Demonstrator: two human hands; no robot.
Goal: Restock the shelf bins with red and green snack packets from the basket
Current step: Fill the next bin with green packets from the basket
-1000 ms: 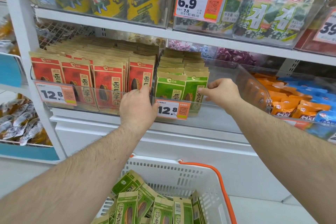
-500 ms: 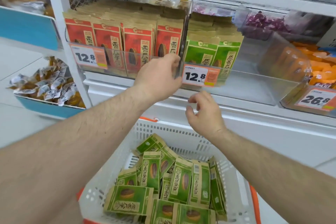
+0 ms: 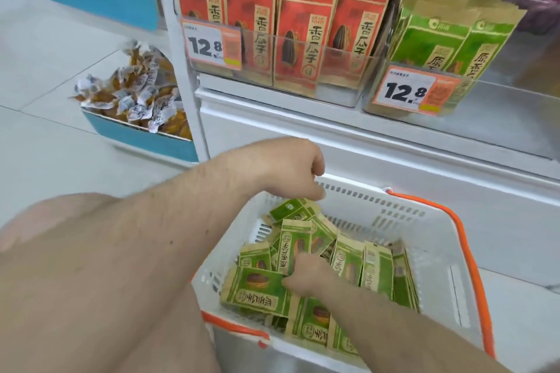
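Observation:
A white basket (image 3: 436, 254) with orange handles stands on the floor below the shelf, holding several green snack packets (image 3: 257, 288). My right hand (image 3: 306, 274) is down in the basket, its fingers closed around an upright green packet (image 3: 295, 244). My left hand (image 3: 281, 165) hovers over the basket's far left rim with its fingers curled downward and nothing in them, just above another green packet (image 3: 289, 209). On the shelf above, a clear bin holds red packets (image 3: 298, 45). The clear bin to its right holds green packets (image 3: 424, 42).
Each bin front carries a 12.8 price tag (image 3: 212, 44). A white cabinet front (image 3: 378, 154) runs below the shelf, behind the basket. To the left, a blue bin (image 3: 142, 136) holds small wrapped snacks over a pale tiled floor.
Both hands have left the shelf bins and come down. The right hand has gone into the basket onto the green packets, the left now hangs over the rim. My view has tilted downward.

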